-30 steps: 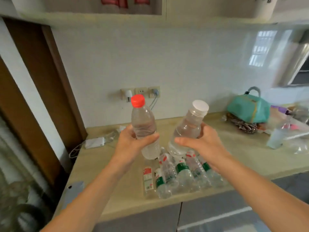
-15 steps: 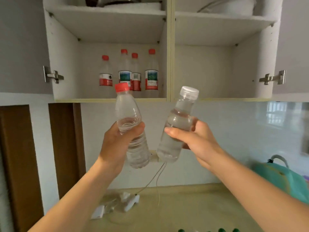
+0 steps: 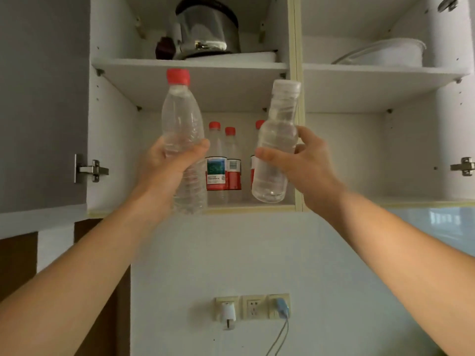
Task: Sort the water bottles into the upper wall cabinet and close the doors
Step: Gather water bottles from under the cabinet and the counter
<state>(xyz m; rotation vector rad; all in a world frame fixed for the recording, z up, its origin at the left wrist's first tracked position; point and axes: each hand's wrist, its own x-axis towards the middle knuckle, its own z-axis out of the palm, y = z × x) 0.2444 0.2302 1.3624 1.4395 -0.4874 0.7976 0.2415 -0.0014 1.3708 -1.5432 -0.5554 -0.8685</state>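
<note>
Two bottles raised upright before the open white wall cabinet [image 3: 298,34]. Left hand [image 3: 164,165] grips the clear red-capped plastic bottle [image 3: 183,140] at mid-body; right hand [image 3: 305,163] grips the clear white-capped plastic bottle [image 3: 276,150], which tilts slightly. Red-capped labelled bottles [image 3: 222,160] stand on the lower left shelf; the right bay is probably for the white-capped one.

**Clear plastic, matt board, polished steel**

Seen: clear ribbed plastic on the red-capped bottle [image 3: 183,129] and the white-capped bottle [image 3: 276,150]; glossy paper labels on the shelved bottles [image 3: 223,160]; smooth matt white board through the cabinet [image 3: 195,80]; mirror-polished metal on the pot [image 3: 208,29]; bright metal hinges [image 3: 91,169]; glossy wall tiles [image 3: 385,253].
</note>
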